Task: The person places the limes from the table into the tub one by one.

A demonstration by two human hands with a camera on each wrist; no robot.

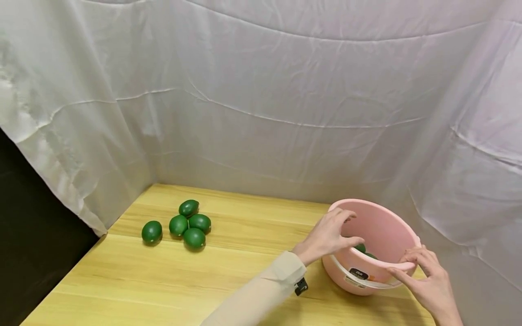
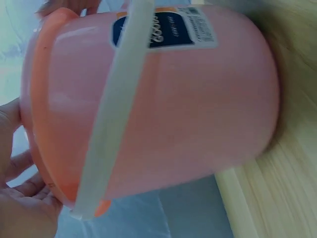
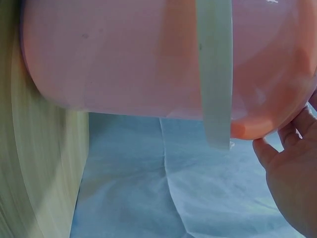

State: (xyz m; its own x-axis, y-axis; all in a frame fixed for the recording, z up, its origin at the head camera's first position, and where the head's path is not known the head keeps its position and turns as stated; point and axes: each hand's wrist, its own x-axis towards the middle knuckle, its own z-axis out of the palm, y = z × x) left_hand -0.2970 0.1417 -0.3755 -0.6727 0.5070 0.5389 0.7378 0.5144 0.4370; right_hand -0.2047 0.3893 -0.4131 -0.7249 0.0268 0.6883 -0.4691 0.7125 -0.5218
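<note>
A pink bucket (image 1: 346, 267) with a white handle (image 1: 383, 285) folded down in front stands on the right of the table. My right hand (image 1: 428, 278) holds its right rim between thumb and fingers. Over the left rim reaches my left hand (image 1: 328, 233), thumb and fingers spread apart with nothing between them. The left wrist view shows that hand (image 2: 25, 203) beside the rim; whether it touches is unclear. Inside the bucket, green limes (image 1: 360, 247) are partly hidden by the wall. Several more limes (image 1: 194, 238) lie at the table's left, four-sided cluster aside from a single lime (image 1: 152, 232).
The wooden table (image 1: 134, 280) ends at a slanting left edge, with a dark area (image 1: 36, 217) beyond it. Grey-white cloth (image 1: 261, 149) hangs behind the table and along its sides. A label (image 1: 359, 274) is on the bucket's front.
</note>
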